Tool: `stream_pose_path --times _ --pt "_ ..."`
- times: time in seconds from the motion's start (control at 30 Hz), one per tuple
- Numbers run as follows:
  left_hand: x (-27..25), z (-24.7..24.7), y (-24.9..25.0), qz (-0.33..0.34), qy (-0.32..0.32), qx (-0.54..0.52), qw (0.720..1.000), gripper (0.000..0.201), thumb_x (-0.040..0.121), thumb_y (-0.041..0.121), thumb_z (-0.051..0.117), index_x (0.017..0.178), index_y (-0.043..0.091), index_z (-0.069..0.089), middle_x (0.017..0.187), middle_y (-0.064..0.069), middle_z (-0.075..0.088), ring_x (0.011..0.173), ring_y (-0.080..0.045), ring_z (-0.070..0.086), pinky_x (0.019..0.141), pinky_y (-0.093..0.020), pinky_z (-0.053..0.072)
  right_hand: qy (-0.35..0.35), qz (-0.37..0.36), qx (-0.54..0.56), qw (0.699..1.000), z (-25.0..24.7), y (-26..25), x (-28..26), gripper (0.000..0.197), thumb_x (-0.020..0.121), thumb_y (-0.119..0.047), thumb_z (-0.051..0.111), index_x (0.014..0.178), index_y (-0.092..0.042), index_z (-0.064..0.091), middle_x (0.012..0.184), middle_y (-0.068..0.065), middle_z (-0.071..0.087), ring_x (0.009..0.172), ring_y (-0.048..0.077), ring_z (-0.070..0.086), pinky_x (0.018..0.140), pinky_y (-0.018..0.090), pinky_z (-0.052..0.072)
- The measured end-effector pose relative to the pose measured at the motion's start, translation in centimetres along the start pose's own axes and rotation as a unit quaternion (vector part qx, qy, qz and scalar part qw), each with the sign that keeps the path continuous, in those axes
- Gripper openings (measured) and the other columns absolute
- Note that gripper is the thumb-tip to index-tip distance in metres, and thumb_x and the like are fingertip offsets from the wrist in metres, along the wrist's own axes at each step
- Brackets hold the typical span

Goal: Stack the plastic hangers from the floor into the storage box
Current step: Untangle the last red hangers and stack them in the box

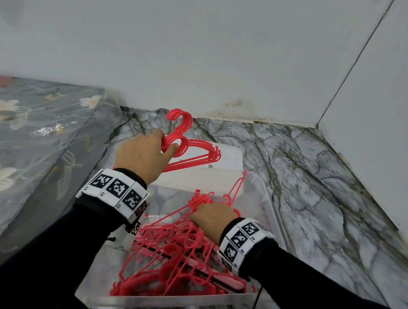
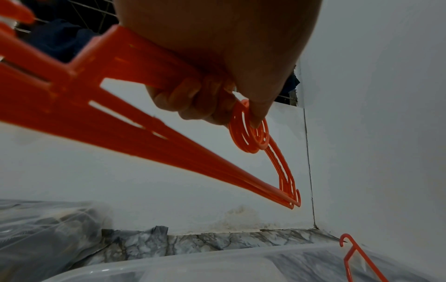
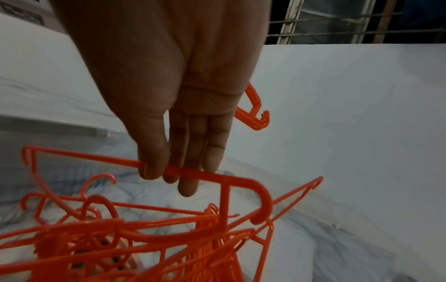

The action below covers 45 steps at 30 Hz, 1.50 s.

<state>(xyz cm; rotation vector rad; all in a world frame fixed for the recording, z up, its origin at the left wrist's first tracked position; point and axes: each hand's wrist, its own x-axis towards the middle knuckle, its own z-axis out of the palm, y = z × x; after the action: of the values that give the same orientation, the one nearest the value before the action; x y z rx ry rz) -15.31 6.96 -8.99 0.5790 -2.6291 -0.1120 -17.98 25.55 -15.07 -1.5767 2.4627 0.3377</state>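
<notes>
Several pink-red plastic hangers lie tangled in a pile (image 1: pixel 171 259) inside a clear storage box (image 1: pixel 173 300) on the floor. My left hand (image 1: pixel 164 144) is raised over the far end of the box. It grips a neat bundle of hangers (image 1: pixel 193 155) just below their hooks, fingers (image 2: pixel 193 99) curled round the bundle (image 2: pixel 144 124). My right hand (image 1: pixel 209 213) is lower, over the pile. Its thumb and fingers (image 3: pixel 169 171) pinch the straight bar of one hanger (image 3: pixel 205 174) on top of the pile (image 3: pixel 144 238).
The box's translucent lid (image 1: pixel 227 157) lies behind it on the marble-patterned floor (image 1: pixel 319 183). A plastic-wrapped floral mattress (image 1: pixel 29 131) lies close on the left. White walls (image 1: pixel 215 46) meet in a corner at the back right. A thin black cable (image 1: pixel 257 299) hangs by the box front.
</notes>
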Motion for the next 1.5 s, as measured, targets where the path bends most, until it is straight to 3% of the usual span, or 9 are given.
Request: stream_pose_path --times 0.2,0.37,0.47,0.77,0.9,1.03,1.17,1.3,1.5 --pt "0.2 -0.2 -0.7 -0.011 0.004 -0.005 1.0 0.035 0.092 0.057 0.042 0.087 0.023 0.05 0.076 0.002 0.062 0.065 -0.024 0.054 0.052 -0.028 0.029 0.053 0.051 0.001 0.997 -2.3 2.0 -0.3 0.029 0.096 -0.004 0.038 0.118 -0.01 0.056 0.113 0.013 0.06 0.105 0.033 0.059 0.083 0.042 0.046" --pt "0.2 -0.3 -0.9 -0.02 0.012 -0.009 1.0 0.035 0.092 0.057 0.042 0.087 0.023 0.048 0.069 0.006 0.051 0.062 -0.021 0.045 0.053 -0.029 0.03 0.102 0.084 0.068 0.989 -3.6 5.1 -1.4 0.023 0.089 -0.002 0.044 0.104 -0.015 0.055 0.1 0.008 0.061 0.095 0.028 0.057 0.07 0.032 0.038" --pt "0.3 -0.5 -1.0 -0.028 0.003 -0.024 0.999 0.036 0.092 0.059 0.041 0.087 0.024 0.049 0.071 0.007 0.052 0.064 -0.02 0.047 0.054 -0.029 0.031 0.123 0.111 0.127 0.978 -3.8 6.4 -1.9 0.021 0.088 -0.003 0.049 0.098 -0.017 0.06 0.098 0.004 0.066 0.093 0.024 0.059 0.073 0.031 0.044" --pt "1.1 -1.8 -0.9 -0.106 -0.046 -0.27 0.956 0.047 0.091 0.062 0.041 0.081 0.019 0.055 0.076 0.001 0.06 0.079 -0.026 0.056 0.07 -0.035 0.038 0.159 0.159 0.201 0.953 -5.0 9.4 -3.5 0.017 0.088 0.0 0.052 0.096 -0.01 0.063 0.097 0.006 0.07 0.094 0.022 0.062 0.079 0.033 0.049" --pt "0.8 -1.8 -1.2 -0.095 -0.055 -0.223 0.969 0.043 0.09 0.058 0.045 0.089 0.017 0.057 0.082 -0.001 0.062 0.082 -0.027 0.057 0.07 -0.035 0.039 0.187 0.183 0.246 0.933 -5.2 9.9 -3.9 0.015 0.089 0.0 0.051 0.095 -0.009 0.061 0.094 0.004 0.069 0.087 0.018 0.061 0.076 0.031 0.048" --pt "0.2 -1.0 -1.0 -0.06 -0.148 -0.175 0.972 0.042 0.081 0.063 0.058 0.091 0.022 0.053 0.08 0.009 0.056 0.082 -0.019 0.055 0.07 -0.03 0.036 0.199 0.189 0.257 0.927 -5.3 9.8 -3.7 0.013 0.09 -0.002 0.051 0.094 -0.012 0.06 0.084 -0.004 0.061 0.084 0.016 0.058 0.075 0.029 0.046" --pt "-0.4 -0.1 -0.4 -0.026 -0.231 -0.161 0.959 0.063 0.069 0.075 0.059 0.102 0.022 0.05 0.09 0.005 0.058 0.084 -0.018 0.056 0.074 -0.03 0.04 0.204 0.189 0.271 0.922 -5.4 9.6 -3.5 0.015 0.091 -0.002 0.05 0.096 -0.012 0.061 0.084 -0.006 0.06 0.081 0.014 0.057 0.069 0.026 0.043" --pt "-0.7 0.1 0.2 -0.012 -0.272 -0.163 0.948 0.084 0.052 0.089 0.043 0.104 0.023 0.052 0.097 0.004 0.06 0.09 -0.018 0.057 0.077 -0.031 0.041 0.22 0.184 0.27 0.919 -5.3 9.7 -3.4 0.016 0.091 -0.001 0.051 0.096 -0.01 0.061 0.081 -0.006 0.059 0.079 0.011 0.054 0.069 0.023 0.037" --pt "-0.8 0.1 0.4 0.019 -0.284 -0.141 0.948 0.06 0.073 0.068 0.062 0.107 0.02 0.052 0.081 0.012 0.051 0.072 -0.005 0.048 0.06 -0.026 0.034 0.225 0.192 0.274 0.915 -5.2 10.1 -3.5 0.015 0.09 -0.001 0.052 0.094 -0.012 0.061 0.08 -0.007 0.061 0.078 0.012 0.057 0.07 0.023 0.04"
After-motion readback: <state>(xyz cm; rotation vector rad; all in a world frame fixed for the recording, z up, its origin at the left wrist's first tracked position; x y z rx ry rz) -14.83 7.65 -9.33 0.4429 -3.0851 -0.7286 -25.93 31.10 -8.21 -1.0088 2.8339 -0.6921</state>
